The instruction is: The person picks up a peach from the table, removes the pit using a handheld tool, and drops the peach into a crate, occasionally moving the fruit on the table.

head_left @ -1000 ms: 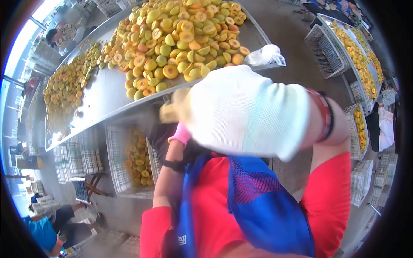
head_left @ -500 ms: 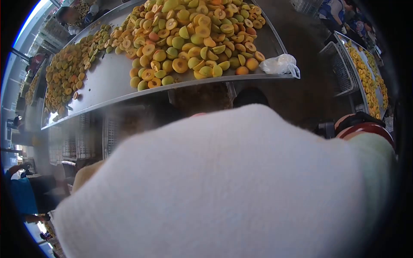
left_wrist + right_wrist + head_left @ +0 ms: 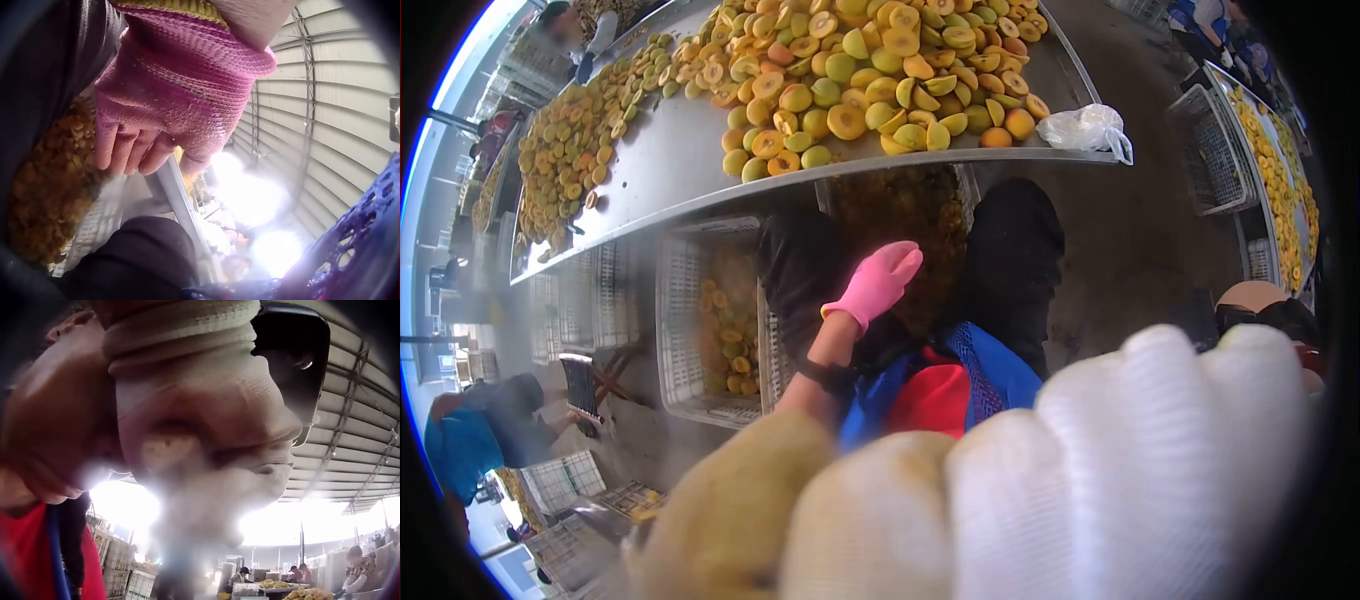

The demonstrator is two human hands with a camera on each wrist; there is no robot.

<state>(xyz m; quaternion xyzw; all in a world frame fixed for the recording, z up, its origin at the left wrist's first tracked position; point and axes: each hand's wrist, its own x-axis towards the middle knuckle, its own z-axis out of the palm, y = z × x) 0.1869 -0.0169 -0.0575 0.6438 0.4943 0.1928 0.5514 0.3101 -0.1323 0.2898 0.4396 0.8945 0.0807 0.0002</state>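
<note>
My right hand, in a white knit glove with a tan-stained thumb, is raised very close to the head camera, its fingers curled. In the right wrist view, that glove is right by the face, beside a dark glossy device. Blur below the fingers makes it impossible to tell if anything is inside them. My left hand, in a pink glove, hovers over the fruit-filled crate between the knees. Its fingers hang relaxed and hold nothing.
A metal table ahead carries a big heap of halved fruit and a clear plastic bag at its corner. Left of the knees stands a white crate with fruit. Another fruit table is at right; a person is at left.
The right hand rose to the head camera, covered much of the view, then shifted lower, showing its curled fingers. The left hand came back into sight between the knees. The table's fruit looks unchanged.
</note>
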